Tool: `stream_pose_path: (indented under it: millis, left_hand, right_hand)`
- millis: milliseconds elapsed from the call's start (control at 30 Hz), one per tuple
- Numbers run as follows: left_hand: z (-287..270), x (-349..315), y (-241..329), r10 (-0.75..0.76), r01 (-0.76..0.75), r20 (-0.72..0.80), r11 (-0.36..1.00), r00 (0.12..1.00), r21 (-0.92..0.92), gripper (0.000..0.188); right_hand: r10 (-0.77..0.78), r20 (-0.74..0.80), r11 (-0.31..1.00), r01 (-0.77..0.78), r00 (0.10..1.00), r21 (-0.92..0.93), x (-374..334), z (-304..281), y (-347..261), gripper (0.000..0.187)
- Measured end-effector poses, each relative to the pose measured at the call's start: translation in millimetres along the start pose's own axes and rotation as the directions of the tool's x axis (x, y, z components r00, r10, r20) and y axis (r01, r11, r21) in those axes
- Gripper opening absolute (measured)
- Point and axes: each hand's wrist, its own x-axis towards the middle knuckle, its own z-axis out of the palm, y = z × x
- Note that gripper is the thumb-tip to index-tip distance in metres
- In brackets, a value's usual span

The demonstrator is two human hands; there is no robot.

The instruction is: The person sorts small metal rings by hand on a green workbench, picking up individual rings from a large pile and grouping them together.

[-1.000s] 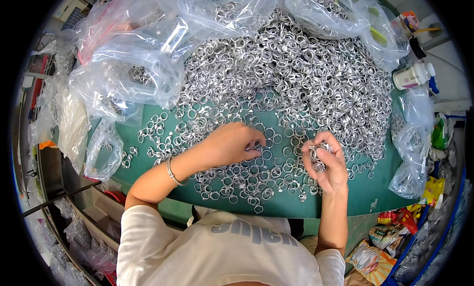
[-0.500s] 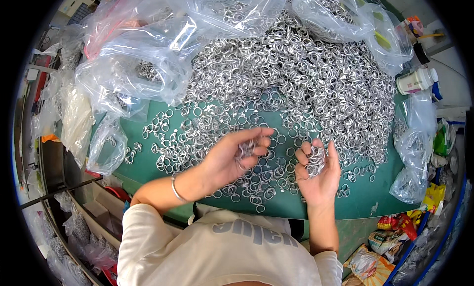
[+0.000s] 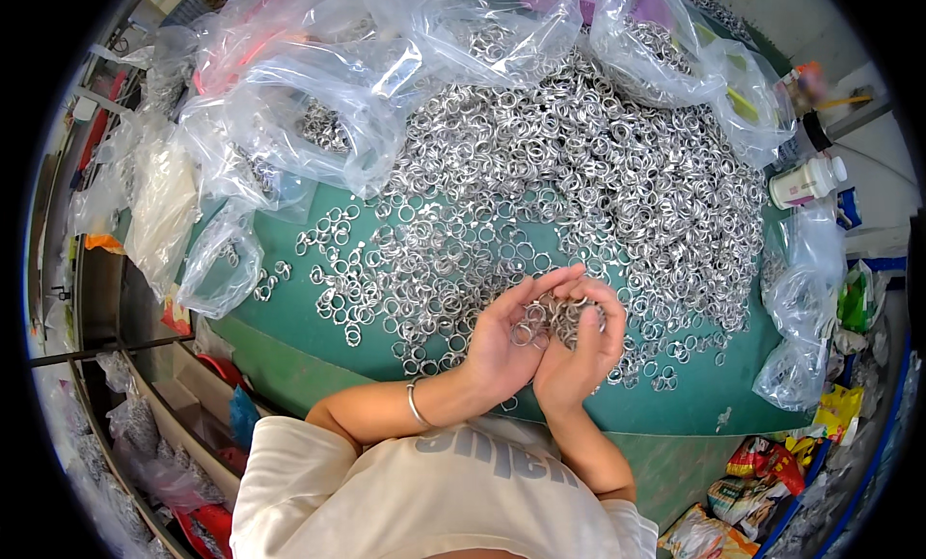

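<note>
Cupped against each other, my left hand [image 3: 503,339] and my right hand [image 3: 571,371] hold a handful of silver metal rings [image 3: 554,320] between them. The fingers of both curl around the rings, and the palms meet at the heel. A thin bangle [image 3: 416,405] circles my left wrist. Past my fingertips rises a big heap of the same kind of rings [image 3: 617,154]. Looser rings [image 3: 424,250] lie scattered over the green tabletop [image 3: 299,332], left of my hands and close around them.
Clear plastic bags [image 3: 289,106], some with rings inside, line the far and left side. A white bottle [image 3: 808,183] lies tilted at the right edge, above another clear bag [image 3: 799,366]. Colourful packets [image 3: 762,467] sit low on the right; boxes [image 3: 183,390] stand lower left.
My hands were apart, each with rings in it; they have come together into one cup. The left moved right and nearer me, the right moved left. The view has shifted slightly.
</note>
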Motion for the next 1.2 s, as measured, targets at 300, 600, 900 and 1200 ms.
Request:
stream_pose_path:
  millis: [300,600,900,1200]
  left_hand:
    - [-10,-1,-5,0.039,-0.068,0.187,0.986,0.982,0.151,0.044]
    - [-3,-15,1,-0.042,0.042,-0.004,0.985,0.999,0.165,0.038]
    - [-6,21,39,-0.204,0.209,0.043,0.954,0.978,-0.216,0.029]
    - [131,145,111,0.020,-0.086,0.228,0.955,0.973,0.282,0.030]
  right_hand:
    - [-0.219,0.455,0.546,0.495,0.863,-0.676,-10,13,-18,0.031]
    - [-0.089,0.562,0.177,0.568,0.823,-0.804,-1,18,-28,0.030]
    - [-0.338,0.452,0.623,0.557,0.825,-0.550,8,4,-39,0.023]
    - [-0.217,0.420,0.716,0.436,0.881,-0.545,0,-14,-27,0.012]
